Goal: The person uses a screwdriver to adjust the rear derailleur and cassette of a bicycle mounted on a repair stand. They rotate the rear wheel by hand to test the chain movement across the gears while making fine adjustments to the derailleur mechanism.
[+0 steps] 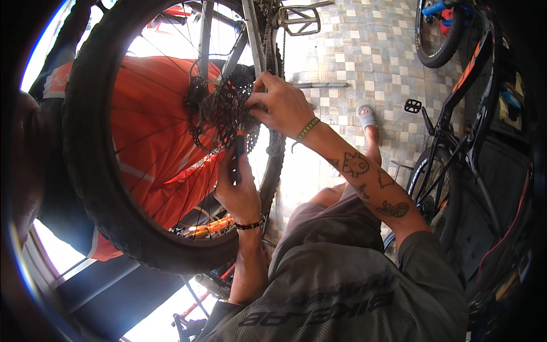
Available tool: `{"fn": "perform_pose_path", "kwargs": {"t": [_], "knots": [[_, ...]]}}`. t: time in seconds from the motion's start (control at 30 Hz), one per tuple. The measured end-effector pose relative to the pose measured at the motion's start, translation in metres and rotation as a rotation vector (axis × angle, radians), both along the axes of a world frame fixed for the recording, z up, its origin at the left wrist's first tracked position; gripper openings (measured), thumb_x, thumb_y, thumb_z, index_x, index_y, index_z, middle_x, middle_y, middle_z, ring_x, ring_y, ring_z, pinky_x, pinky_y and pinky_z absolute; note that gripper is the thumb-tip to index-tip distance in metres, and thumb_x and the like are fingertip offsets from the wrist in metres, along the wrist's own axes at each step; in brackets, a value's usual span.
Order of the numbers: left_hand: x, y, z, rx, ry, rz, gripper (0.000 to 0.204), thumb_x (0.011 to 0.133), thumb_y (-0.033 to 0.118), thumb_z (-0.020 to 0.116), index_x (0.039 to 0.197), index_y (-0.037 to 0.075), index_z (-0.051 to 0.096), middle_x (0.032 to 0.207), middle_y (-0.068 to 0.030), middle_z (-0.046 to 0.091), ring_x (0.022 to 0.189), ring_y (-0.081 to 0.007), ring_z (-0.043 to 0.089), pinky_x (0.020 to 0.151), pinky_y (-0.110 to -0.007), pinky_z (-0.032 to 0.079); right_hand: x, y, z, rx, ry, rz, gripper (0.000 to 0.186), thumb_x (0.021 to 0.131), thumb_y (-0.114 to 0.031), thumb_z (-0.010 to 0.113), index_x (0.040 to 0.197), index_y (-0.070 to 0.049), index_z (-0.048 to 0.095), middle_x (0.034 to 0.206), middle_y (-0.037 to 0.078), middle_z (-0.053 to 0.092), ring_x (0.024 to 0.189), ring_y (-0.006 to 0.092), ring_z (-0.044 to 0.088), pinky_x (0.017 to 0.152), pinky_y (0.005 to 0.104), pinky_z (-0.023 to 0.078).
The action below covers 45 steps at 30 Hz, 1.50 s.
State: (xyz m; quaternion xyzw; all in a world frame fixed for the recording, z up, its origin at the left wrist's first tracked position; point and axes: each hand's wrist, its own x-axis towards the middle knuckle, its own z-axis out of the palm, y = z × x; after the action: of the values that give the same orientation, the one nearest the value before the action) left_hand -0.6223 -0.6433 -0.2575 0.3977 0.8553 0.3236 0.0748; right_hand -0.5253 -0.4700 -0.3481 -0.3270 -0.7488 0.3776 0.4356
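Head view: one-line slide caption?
Left hand holding a dark-handled tool, right hand at the rear sprockets of a knobby-tyred bicycle wheel.

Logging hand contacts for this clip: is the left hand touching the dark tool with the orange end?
Touching. The head view shows the left hand wrapped around the tool, its digits against the handle.

L forearm [249, 265] runs up near-vert. from below, wrist [247, 224] abt straight; L grip [239, 188] closed, thumb & fingers wrapped, tips up. R forearm [370, 179], tattooed, slants up-L; R grip [279, 108] sits higher & a bit R of L grip, back twd cam, fingers bent, thumb nr forefinger, tips' contact unclear. Grips near, not touching.
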Motion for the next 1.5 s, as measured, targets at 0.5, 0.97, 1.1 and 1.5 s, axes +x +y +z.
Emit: {"fn": "perform_pose_path", "kwargs": {"t": [0.5, 0.97, 1.1, 1.5], "knots": [[0.004, 0.008, -0.013, 0.031, -0.029, 0.020, 0.034, 0.100, 0.008, 0.074, 0.131, -0.006, 0.074, 0.109, -0.0174, 0.081, 0.093, -0.0195, 0.075, 0.083, -0.035, 0.058, 0.004, 0.004, 0.009, -0.060, 0.009, 0.039, 0.014, 0.083, -0.016, 0.085, 0.096, -0.013, 0.081, 0.109, 0.006, 0.063, 0.104, 0.0260, 0.070, 0.090, 0.0420, 0.060], [0.011, -0.004, -0.007, 0.177, -0.189, 0.096, 0.032, 0.103, 0.009, 0.073, 0.133, -0.001, 0.073, 0.093, -0.0053, 0.076, 0.051, -0.0036, 0.053, 0.042, -0.022, 0.038, -0.002, 0.011, 0.017, 0.045, -0.102, 0.028, 0.008, 0.085, -0.019, 0.084, 0.088, -0.014, 0.079, 0.100, 0.004, 0.066, 0.096, 0.0215, 0.069, 0.084, 0.0408, 0.048], [0.009, -0.016, -0.005, 0.184, -0.189, 0.073, 0.032, 0.103, 0.008, 0.073, 0.134, -0.001, 0.072, 0.094, -0.0050, 0.076, 0.051, -0.0036, 0.054, 0.043, -0.022, 0.039, -0.004, 0.011, 0.022, 0.116, -0.130, 0.023, 0.009, 0.084, -0.018, 0.084, 0.087, -0.012, 0.077, 0.098, 0.004, 0.064, 0.094, 0.0211, 0.068, 0.084, 0.0406, 0.047], [0.000, -0.035, -0.007, 0.175, -0.259, 0.024, 0.032, 0.103, 0.006, 0.073, 0.135, 0.000, 0.071, 0.087, -0.0018, 0.073, 0.053, -0.0017, 0.052, 0.044, -0.022, 0.037, -0.010, 0.012, 0.011, 0.330, -0.129, 0.018, 0.013, 0.085, -0.014, 0.083, 0.089, -0.008, 0.072, 0.102, 0.005, 0.063, 0.087, 0.0264, 0.064, 0.080, 0.0411, 0.049]]}}
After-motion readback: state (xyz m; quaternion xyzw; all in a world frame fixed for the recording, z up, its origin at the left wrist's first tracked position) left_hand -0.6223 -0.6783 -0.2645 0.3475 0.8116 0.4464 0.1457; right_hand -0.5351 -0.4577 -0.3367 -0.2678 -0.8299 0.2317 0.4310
